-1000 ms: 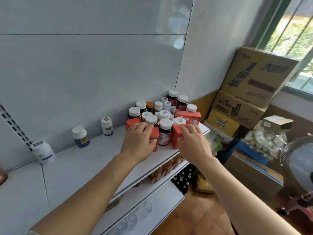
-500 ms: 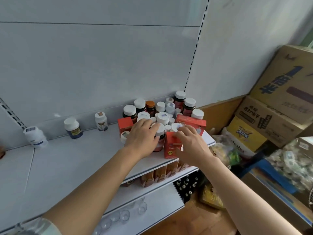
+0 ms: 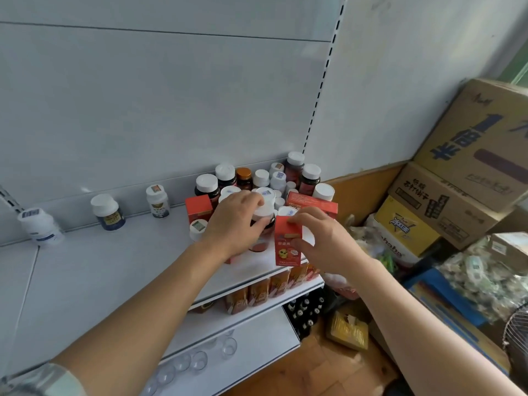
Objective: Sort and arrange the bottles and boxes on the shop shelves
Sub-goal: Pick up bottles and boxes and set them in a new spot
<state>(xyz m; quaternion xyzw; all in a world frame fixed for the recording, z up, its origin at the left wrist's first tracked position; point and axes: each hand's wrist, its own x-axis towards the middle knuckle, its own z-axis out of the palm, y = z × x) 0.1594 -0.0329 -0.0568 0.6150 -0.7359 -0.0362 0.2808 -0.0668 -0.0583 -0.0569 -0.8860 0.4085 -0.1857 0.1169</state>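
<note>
A crowd of white-capped bottles (image 3: 288,178) and red boxes stands at the right end of the white top shelf (image 3: 120,270). My left hand (image 3: 235,222) grips a dark bottle with a white cap (image 3: 263,224) near the shelf's front. My right hand (image 3: 323,241) pinches an upright red box (image 3: 287,247) at the front edge, thumb on its face and fingers over its top. Another red box (image 3: 198,208) stands left of my left hand, and a long red box (image 3: 313,202) lies behind my right hand.
Three separate bottles (image 3: 108,211), (image 3: 157,201), (image 3: 40,225) stand along the shelf's back to the left. Lower shelves hold orange packs (image 3: 263,290) and dark bottles (image 3: 304,314). Stacked cardboard cartons (image 3: 457,178) and bagged goods (image 3: 485,278) fill the right side.
The view has swung left and closer. My left hand has moved off the red box onto the white-capped bottle, and my right hand has closed round the front red box.
</note>
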